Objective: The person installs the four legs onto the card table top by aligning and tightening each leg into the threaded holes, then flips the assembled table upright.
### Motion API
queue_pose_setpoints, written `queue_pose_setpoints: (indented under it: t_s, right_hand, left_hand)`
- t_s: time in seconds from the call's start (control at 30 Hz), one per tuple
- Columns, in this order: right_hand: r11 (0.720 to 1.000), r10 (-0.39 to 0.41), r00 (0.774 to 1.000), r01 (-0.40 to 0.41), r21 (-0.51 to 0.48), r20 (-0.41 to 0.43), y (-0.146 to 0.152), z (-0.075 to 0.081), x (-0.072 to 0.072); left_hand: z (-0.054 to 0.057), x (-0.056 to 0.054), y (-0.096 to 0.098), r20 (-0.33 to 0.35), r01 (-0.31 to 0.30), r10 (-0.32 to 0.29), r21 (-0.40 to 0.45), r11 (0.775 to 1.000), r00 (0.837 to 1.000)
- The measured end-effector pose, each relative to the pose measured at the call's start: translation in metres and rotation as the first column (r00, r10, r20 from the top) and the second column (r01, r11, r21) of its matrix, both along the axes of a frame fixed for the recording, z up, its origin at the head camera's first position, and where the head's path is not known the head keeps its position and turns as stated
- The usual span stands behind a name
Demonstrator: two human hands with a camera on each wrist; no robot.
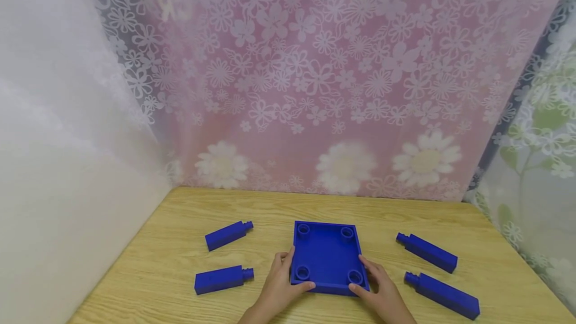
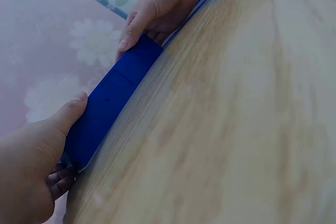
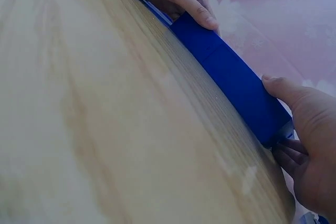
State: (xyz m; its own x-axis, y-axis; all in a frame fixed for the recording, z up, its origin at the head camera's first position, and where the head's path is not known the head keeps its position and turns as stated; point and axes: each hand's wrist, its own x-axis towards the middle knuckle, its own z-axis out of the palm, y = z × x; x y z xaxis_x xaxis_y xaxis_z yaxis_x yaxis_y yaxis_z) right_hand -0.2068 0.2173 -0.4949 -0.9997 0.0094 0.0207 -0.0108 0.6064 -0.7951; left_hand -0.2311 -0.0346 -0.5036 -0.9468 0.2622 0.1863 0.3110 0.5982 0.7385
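A blue square panel point(image 1: 326, 256) with a raised rim lies open side up, with a round socket in each corner. At its left near corner my left hand point(image 1: 280, 281) grips it, thumb over the front rim and fingers along the left side. My right hand point(image 1: 380, 286) holds the opposite near corner in the same way. Both wrist views show the panel's front wall point(image 2: 113, 98) between the two hands. Whether its underside touches the wood is hard to tell.
Two blue square-sided legs with threaded ends lie left of the panel, a far one point(image 1: 226, 235) and a near one point(image 1: 220, 280). Two more, a far leg point(image 1: 429, 253) and a near leg point(image 1: 445, 295), lie right. A flowered curtain point(image 1: 315, 89) hangs behind the wooden table point(image 1: 270, 206).
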Motion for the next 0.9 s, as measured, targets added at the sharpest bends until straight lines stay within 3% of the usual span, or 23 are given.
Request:
queue_pose_setpoints:
  t_s: [0.3,0.47,0.6,0.7,0.9]
  right_hand:
    - [1.0,0.0,1.0,0.0,0.005,0.0,-0.001,0.002,0.001]
    - [1.0,-0.002,1.0,0.002,-0.004,0.006,-0.001,0.001,0.001]
    - [1.0,-0.002,1.0,0.002,-0.004,0.006,-0.001,0.002,0.0]
    - [1.0,-0.001,1.0,0.001,0.0,0.006,-0.001,0.002,0.0]
    - [1.0,-0.003,1.0,0.003,-0.003,0.018,0.0,0.003,0.001]
  left_hand:
    - [0.005,-0.002,-0.005,-0.002,0.031,-0.031,0.037,0.999,1.0]
    - [0.024,-0.008,-0.022,-0.014,0.064,-0.063,0.158,0.985,0.998]
    - [0.043,-0.013,-0.051,-0.027,0.103,-0.1,0.201,0.974,0.995]
    - [0.052,-0.018,-0.084,-0.019,0.179,-0.179,0.207,0.962,0.984]
    - [0.053,-0.02,-0.151,0.135,0.284,-0.311,0.184,0.941,0.941]
